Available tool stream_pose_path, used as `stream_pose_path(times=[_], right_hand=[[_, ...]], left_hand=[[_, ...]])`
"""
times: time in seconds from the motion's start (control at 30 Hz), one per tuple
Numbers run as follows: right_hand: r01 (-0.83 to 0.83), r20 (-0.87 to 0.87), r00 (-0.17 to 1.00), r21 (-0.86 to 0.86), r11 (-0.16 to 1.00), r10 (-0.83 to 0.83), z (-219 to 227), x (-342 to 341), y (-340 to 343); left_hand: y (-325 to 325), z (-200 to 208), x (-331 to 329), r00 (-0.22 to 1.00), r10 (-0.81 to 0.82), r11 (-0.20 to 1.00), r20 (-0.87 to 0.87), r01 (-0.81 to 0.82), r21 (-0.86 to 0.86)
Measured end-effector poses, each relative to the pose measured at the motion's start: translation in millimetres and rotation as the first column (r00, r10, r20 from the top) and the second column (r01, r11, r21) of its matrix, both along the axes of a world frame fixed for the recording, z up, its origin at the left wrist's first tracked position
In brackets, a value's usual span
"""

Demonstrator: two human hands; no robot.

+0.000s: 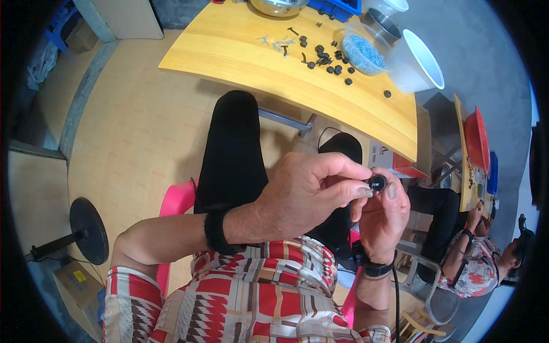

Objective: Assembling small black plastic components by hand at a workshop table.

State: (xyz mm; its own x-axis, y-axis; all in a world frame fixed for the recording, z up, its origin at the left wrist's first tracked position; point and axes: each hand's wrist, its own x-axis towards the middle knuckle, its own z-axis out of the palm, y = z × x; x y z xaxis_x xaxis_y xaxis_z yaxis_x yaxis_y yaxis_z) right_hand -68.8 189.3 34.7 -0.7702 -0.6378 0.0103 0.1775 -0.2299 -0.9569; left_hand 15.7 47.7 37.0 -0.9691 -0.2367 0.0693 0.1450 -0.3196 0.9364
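Observation:
In front of my body, above my lap, I have a small black round plastic part (pixel 378 183) between both hands. My left hand (pixel 297 191) reaches over from the left, its thumb and forefinger pinched at the part's left side. The fingers of my right hand (pixel 386 220) close round the same part from below and the right, with the thumb beside it. Whether anything smaller sits between the left fingertips is hidden. Several similar black parts (pixel 323 57) lie scattered on the yellow wooden table (pixel 240 51), near some small silvery pieces (pixel 280 43).
A clear bowl of small bluish pieces (pixel 364 52), a white bucket (pixel 416 60), a metal bowl (pixel 280 7) and a blue tray (pixel 337 8) stand on the table. To the right, another person (pixel 480 263) sits at a table with a red basin (pixel 476 140). A round black stand base (pixel 89 230) is at left.

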Motion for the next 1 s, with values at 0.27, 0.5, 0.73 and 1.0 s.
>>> stream_pose_path(times=[0.27,0.5,0.73,1.0], right_hand=[[0.074,-0.275,0.960,0.047,0.996,-0.058,-6.2,2.4,4.1],[0.113,-0.435,0.898,0.076,0.991,-0.069,-2.9,4.1,3.9],[0.151,-0.526,0.846,0.072,0.986,-0.091,-3.7,4.1,6.7],[0.197,-0.653,0.753,0.107,0.975,-0.081,-1.1,5.2,7.2]], left_hand=[[-0.7,4.9,-0.2,0.996,0.014,0.997,0.089,-0.007,-0.076],[1.6,1.1,1.1,0.997,0.073,0.976,0.009,-0.069,-0.205],[2.4,1.7,3.1,0.998,0.060,0.965,-0.001,-0.059,-0.254],[3.8,-1.2,3.4,0.998,0.052,0.978,-0.020,-0.055,-0.199]])
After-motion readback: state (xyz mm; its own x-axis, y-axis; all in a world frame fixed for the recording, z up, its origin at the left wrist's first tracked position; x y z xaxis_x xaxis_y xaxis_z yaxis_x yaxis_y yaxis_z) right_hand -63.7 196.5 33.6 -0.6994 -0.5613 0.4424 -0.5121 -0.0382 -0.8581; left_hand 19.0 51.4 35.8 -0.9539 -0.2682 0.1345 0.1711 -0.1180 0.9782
